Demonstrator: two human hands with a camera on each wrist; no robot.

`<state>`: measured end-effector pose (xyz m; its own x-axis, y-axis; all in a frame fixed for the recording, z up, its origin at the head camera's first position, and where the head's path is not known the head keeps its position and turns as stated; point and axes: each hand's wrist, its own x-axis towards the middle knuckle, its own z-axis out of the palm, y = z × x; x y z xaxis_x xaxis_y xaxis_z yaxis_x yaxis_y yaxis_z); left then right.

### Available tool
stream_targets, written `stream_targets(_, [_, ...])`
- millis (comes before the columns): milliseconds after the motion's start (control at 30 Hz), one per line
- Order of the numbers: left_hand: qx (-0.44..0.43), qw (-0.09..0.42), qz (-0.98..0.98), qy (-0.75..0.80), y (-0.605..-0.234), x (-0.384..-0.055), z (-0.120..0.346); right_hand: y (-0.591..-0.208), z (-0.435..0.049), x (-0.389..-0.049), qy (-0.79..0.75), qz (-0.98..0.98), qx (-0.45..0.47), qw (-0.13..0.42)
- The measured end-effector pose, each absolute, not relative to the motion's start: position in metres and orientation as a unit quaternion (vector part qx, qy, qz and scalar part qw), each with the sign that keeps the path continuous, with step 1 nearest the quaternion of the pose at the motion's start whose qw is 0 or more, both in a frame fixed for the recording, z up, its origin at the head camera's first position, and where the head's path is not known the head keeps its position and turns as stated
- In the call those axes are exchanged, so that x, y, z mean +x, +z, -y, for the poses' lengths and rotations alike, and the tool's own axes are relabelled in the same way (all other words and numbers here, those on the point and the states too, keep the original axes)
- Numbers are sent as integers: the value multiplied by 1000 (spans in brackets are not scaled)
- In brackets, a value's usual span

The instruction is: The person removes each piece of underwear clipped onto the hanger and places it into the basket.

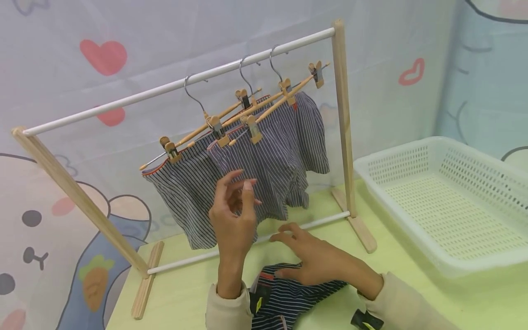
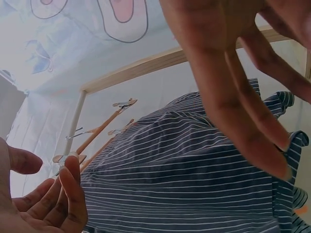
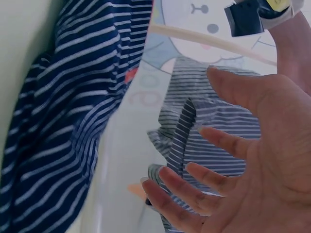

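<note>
Left hand [image 1: 235, 206] is hovering before the hung striped shorts [image 1: 185, 197], fingers loosely bent, gripping nothing. Right hand [image 1: 309, 256] is hovering above the navy striped garment [image 1: 299, 298], fingers relaxed and apart, also holding nothing. That garment is lying on the table [image 1: 185, 293] near the wearer, probably for easy reach. Spring clips [image 1: 172, 152] are pinching waistbands on the rack [image 1: 344, 114], presumably keeping legs hanging free. Left wrist view is showing a thumb-to-fingertip gap that the head view is nearly closing; right wrist view is revealing fingers standing clear of the navy cloth.
</note>
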<state>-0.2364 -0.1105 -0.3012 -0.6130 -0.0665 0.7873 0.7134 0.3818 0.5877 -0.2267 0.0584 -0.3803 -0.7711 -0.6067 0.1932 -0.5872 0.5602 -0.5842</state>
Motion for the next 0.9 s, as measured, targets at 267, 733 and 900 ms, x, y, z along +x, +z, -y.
stream_targets(267, [-220,383,744,-502,-305,-238,113,-392,-46,-223,-307,-887,-345,17])
stream_targets(733, [-225,355,753,-506,-311,-241,109,-411,-42,-225,-269,-906,-319,72])
stream_targets(900, [-216,323,788,-477,-311,-243,110,-417,-45,-230,-261,-903,-333,79])
